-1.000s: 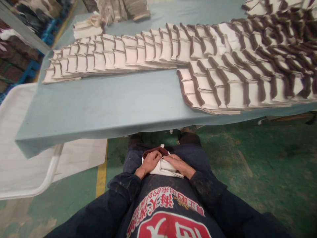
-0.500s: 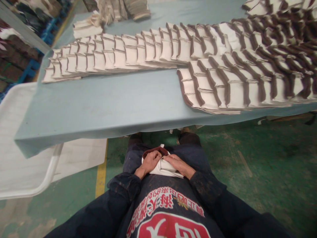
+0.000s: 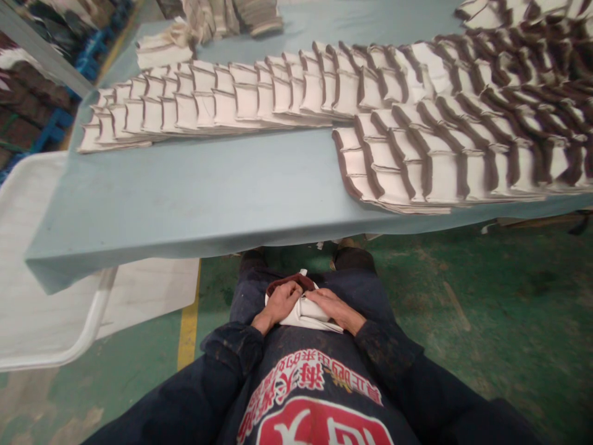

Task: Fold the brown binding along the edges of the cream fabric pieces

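On the table (image 3: pixel 194 191), overlapping rows of cream-and-brown fabric pieces (image 3: pixel 442 173).

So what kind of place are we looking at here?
Probably a textile workshop or packing room: long rows of cream-and-brown folded fabric pieces overlap on a cloth-covered table, blue pallets bear piled goods, and the green floor carries painted yellow lines.

The bare left hand (image 3: pixel 283 300) and bare right hand (image 3: pixel 332 305) angle inward, fingertips nearly meeting, fingers seemingly curled; dark-blue fabric sleeves cover both forearms.
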Action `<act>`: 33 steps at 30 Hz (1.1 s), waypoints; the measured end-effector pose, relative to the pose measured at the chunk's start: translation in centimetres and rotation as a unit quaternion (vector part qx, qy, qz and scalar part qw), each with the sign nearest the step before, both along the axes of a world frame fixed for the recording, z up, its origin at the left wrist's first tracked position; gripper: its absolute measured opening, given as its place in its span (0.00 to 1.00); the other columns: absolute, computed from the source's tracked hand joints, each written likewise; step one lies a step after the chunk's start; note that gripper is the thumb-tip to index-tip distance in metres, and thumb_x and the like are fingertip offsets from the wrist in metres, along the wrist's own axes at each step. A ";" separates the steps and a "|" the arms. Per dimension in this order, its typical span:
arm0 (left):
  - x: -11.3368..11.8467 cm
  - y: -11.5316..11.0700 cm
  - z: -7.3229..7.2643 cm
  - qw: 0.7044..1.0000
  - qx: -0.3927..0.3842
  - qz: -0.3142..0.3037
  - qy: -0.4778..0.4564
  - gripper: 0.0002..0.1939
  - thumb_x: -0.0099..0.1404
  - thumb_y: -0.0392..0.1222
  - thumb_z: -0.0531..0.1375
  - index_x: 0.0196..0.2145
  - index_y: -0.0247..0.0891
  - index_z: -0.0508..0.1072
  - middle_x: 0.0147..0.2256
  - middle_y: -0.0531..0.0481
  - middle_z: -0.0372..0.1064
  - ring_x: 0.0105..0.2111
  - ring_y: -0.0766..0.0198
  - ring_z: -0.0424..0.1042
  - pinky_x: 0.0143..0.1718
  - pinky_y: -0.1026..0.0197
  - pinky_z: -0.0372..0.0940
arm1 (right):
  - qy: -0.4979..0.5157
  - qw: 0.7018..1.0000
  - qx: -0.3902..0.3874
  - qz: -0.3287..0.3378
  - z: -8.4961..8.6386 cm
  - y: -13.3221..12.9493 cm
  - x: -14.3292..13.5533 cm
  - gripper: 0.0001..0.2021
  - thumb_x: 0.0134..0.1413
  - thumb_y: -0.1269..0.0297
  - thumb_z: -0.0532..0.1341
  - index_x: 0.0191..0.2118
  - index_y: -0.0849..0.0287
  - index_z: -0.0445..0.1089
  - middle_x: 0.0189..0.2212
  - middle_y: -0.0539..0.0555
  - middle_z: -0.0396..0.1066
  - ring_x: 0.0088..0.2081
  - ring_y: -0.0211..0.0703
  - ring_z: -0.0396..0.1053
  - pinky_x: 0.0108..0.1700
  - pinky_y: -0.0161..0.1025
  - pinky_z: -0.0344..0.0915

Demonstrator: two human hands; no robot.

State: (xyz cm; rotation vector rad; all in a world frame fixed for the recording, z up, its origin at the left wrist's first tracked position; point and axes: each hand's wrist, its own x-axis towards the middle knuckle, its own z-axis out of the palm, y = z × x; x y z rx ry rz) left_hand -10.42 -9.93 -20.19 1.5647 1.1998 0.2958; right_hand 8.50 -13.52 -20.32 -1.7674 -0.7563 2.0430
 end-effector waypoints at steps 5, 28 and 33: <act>0.0 0.0 -0.1 1.000 -0.003 0.003 0.002 0.17 0.76 0.51 0.58 0.36 0.34 0.74 0.32 0.52 0.72 0.33 0.62 0.74 0.40 0.55 0.72 | -0.004 1.000 -0.001 -0.002 0.3 0.1 0.0 0.13 0.69 0.56 0.64 0.40 0.63 0.74 0.35 0.50 0.75 0.33 0.39 0.74 0.37 0.39 0.73; 0.5 3.9 7.8 0.999 0.009 -0.030 -0.042 0.19 0.72 0.48 0.53 0.25 0.38 0.65 0.25 0.53 0.61 0.27 0.65 0.60 0.29 0.62 0.55 | 0.072 0.991 0.105 0.049 7.7 3.4 0.8 0.21 0.56 0.45 0.67 0.28 0.61 0.71 0.23 0.48 0.68 0.26 0.37 0.61 0.29 0.34 0.55; 0.0 6.4 15.2 0.995 -0.003 -0.058 -0.077 0.19 0.72 0.52 0.53 0.27 0.37 0.65 0.26 0.54 0.58 0.26 0.67 0.56 0.24 0.65 0.52 | 0.088 0.975 0.179 0.099 14.0 6.5 2.2 0.20 0.53 0.47 0.68 0.26 0.60 0.69 0.22 0.47 0.63 0.27 0.36 0.57 0.28 0.34 0.51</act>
